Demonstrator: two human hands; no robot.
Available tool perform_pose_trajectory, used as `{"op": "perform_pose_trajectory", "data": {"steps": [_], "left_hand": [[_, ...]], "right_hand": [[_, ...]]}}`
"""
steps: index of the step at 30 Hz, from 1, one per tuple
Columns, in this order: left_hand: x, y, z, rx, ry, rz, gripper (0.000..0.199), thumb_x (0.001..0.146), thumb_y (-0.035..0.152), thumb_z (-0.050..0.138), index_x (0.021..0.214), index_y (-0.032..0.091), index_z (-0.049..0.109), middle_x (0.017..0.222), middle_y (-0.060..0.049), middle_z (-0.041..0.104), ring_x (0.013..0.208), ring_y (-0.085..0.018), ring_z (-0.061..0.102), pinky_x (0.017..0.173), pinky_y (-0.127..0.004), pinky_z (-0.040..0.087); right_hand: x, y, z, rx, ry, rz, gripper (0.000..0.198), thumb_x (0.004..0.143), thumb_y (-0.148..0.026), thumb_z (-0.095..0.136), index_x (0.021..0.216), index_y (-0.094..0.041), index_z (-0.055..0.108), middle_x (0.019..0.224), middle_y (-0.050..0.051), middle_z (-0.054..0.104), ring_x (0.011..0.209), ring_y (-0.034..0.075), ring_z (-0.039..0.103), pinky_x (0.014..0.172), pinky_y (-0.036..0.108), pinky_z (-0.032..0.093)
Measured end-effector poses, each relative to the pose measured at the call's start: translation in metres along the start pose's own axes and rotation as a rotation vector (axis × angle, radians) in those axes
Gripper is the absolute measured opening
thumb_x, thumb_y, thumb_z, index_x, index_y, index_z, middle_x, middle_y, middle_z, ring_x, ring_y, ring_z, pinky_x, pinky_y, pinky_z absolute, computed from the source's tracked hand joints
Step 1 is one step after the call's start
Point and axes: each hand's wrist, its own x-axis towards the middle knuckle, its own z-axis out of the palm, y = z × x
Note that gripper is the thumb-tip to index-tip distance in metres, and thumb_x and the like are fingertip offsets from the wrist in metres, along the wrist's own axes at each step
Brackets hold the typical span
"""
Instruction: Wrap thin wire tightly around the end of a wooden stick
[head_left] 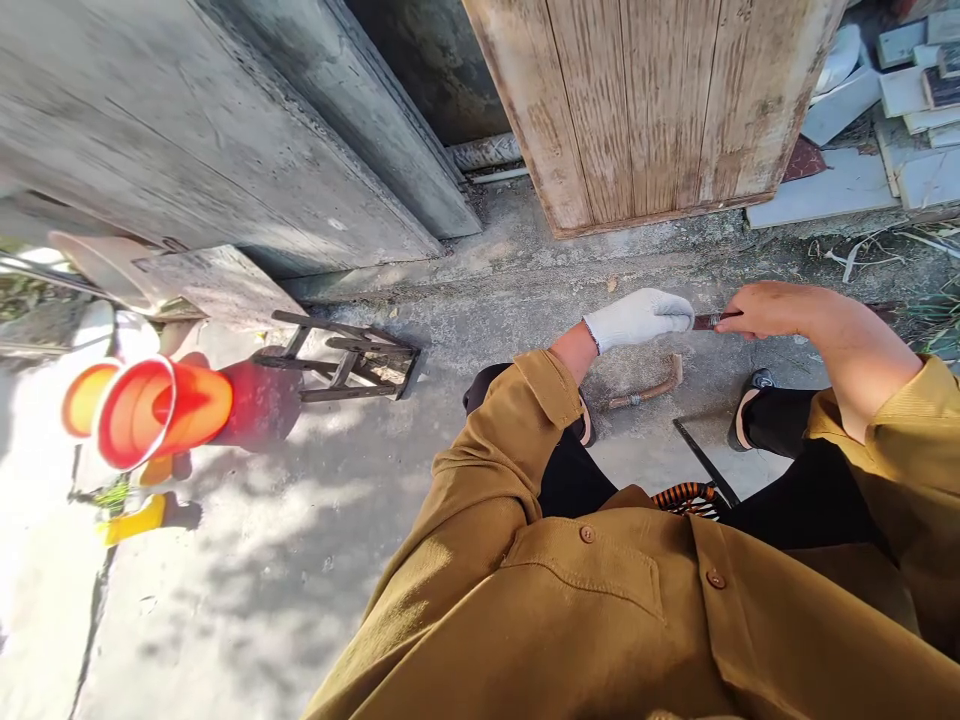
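My left hand [645, 318], in a white knit glove, is closed around one end of a dark brown stick [705, 322]. My bare right hand [769, 308] pinches the same stick a short way along, where something like thin wire is wound round it. Both hands are held in front of my knees, above the concrete. Below them on the ground lies a bent wooden piece [649, 388] with a wire-like binding near one end. Closer to my body is a thin black bar [705, 460], beside an orange-and-black striped coil or wrapping [686, 495].
To the left stand a small wooden stool frame [352, 360], orange buckets [187, 408] and a yellow object [135, 520]. Grey boards [225, 140] and a plank door [645, 110] line the far side. White tiles [825, 185] are piled at the far right.
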Motion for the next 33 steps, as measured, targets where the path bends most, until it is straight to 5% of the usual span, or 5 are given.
{"op": "perform_pose_trajectory", "data": {"steps": [7,12,15,21,33], "left_hand": [[0.004,-0.008,-0.004,-0.026,0.065,0.005,0.029,0.094,0.033,0.064,0.106,0.012,0.08,0.104,-0.006,0.08,0.1,-0.019,0.068,0.106,-0.034,0.054],[0.013,-0.013,0.003,-0.139,0.202,-0.043,0.031,0.102,0.038,0.061,0.104,0.012,0.078,0.095,-0.008,0.077,0.086,-0.016,0.064,0.089,-0.03,0.054],[0.011,-0.008,0.009,-0.143,0.093,-0.025,0.033,0.103,0.041,0.061,0.106,0.012,0.077,0.097,-0.006,0.076,0.084,-0.014,0.062,0.09,-0.028,0.053],[0.003,-0.001,0.01,-0.027,-0.061,0.038,0.033,0.101,0.041,0.061,0.104,0.013,0.078,0.103,-0.005,0.077,0.097,-0.017,0.065,0.102,-0.032,0.052],[0.0,0.0,-0.012,0.016,0.103,-0.058,0.03,0.097,0.024,0.058,0.113,0.01,0.079,0.113,-0.007,0.081,0.103,-0.017,0.07,0.105,-0.031,0.055]], "right_hand": [[-0.013,-0.002,0.005,0.234,-0.303,-0.364,0.038,0.105,-0.044,0.066,0.078,-0.018,0.069,0.072,0.004,0.066,0.067,0.014,0.056,0.069,0.03,0.042],[-0.017,0.015,-0.004,0.971,0.426,-0.326,0.033,0.107,-0.05,0.063,0.094,-0.02,0.064,0.079,0.003,0.063,0.064,0.012,0.05,0.062,0.028,0.041],[-0.01,0.021,-0.008,0.944,0.662,-0.081,0.028,0.111,-0.042,0.06,0.097,-0.019,0.064,0.082,0.005,0.065,0.068,0.013,0.052,0.066,0.029,0.042],[0.001,0.009,-0.005,0.054,0.239,0.128,0.036,0.112,-0.041,0.059,0.082,-0.021,0.062,0.084,0.015,0.071,0.088,0.025,0.063,0.082,0.039,0.039],[-0.01,-0.001,0.005,0.239,-0.296,-0.37,0.037,0.105,-0.045,0.065,0.077,-0.02,0.066,0.072,0.005,0.064,0.069,0.017,0.056,0.072,0.036,0.039]]}}
